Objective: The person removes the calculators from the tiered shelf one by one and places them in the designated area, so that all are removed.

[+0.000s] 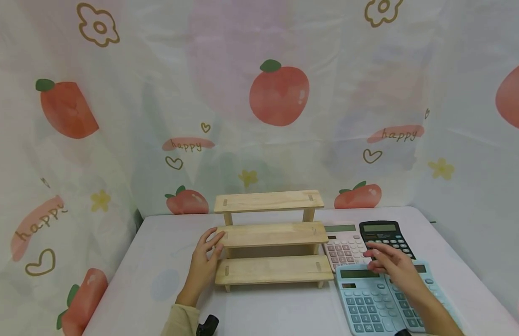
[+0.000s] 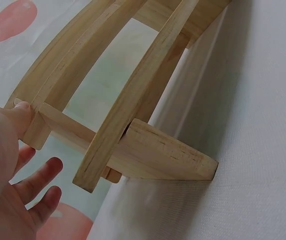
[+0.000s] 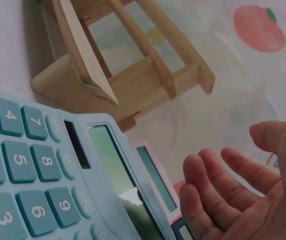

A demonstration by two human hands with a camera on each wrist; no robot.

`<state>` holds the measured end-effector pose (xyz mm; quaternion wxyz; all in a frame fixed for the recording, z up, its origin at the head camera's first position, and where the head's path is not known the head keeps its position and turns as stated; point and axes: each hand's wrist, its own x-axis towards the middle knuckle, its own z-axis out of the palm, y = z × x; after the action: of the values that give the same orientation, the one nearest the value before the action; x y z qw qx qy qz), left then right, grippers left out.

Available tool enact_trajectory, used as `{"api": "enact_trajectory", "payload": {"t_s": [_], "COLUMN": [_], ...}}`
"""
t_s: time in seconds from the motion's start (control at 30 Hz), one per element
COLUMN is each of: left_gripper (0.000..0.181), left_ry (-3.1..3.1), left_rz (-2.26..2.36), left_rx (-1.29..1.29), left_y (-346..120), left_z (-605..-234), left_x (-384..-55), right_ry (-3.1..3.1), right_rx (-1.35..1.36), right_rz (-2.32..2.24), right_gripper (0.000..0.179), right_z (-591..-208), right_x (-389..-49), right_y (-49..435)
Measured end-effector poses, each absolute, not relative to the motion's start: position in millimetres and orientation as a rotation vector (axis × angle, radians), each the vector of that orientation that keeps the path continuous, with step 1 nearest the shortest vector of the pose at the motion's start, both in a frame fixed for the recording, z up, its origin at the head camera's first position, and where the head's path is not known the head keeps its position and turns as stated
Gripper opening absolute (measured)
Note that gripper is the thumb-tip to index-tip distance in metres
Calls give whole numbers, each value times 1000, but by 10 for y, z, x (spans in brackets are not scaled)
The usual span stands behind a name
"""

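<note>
A three-tier wooden display stand (image 1: 276,235) rises in steps on the table. Beside its left end, my left hand (image 1: 204,262) touches the end of the middle board. From the left wrist view, the thumb (image 2: 20,112) lies against a board's end, while other fingers (image 2: 43,177) extend loosely outside it. My right hand (image 1: 392,267) hovers over the calculators with loosely bent fingers and nothing in its grasp. Below it are two light blue calculators (image 1: 360,291). A pink calculator (image 1: 341,245) and a black calculator (image 1: 383,228) lie behind them.
The white table (image 1: 158,275) extends in front and to the left of the stand. A fabric backdrop with fruit prints (image 1: 280,98) encloses the back and both sides. Black wrist straps show at the lower edge of the head view.
</note>
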<state>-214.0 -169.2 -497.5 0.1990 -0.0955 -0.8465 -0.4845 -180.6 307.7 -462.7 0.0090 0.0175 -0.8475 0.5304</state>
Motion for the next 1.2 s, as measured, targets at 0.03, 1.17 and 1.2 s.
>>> {"api": "enact_trajectory", "payload": {"t_s": [0.03, 1.17, 1.2], "left_gripper": [38, 31, 30], "left_ry": [-2365, -2416, -2416], "left_rz": [-1348, -1240, -1236], "left_rx": [-266, -265, -265], "left_y": [-1693, -1863, -1871], "left_z": [-4977, -4826, -4827], "left_x": [-2141, -2027, -2018], "right_ry": [-2649, -2619, -2617], "right_rx": [59, 219, 229], "right_rz": [1658, 1738, 1733], "right_gripper": [50, 46, 45], "right_z": [-4627, -4574, -4570], "right_x": [-1812, -1959, -1962], "right_y": [3061, 2628, 2613]}}
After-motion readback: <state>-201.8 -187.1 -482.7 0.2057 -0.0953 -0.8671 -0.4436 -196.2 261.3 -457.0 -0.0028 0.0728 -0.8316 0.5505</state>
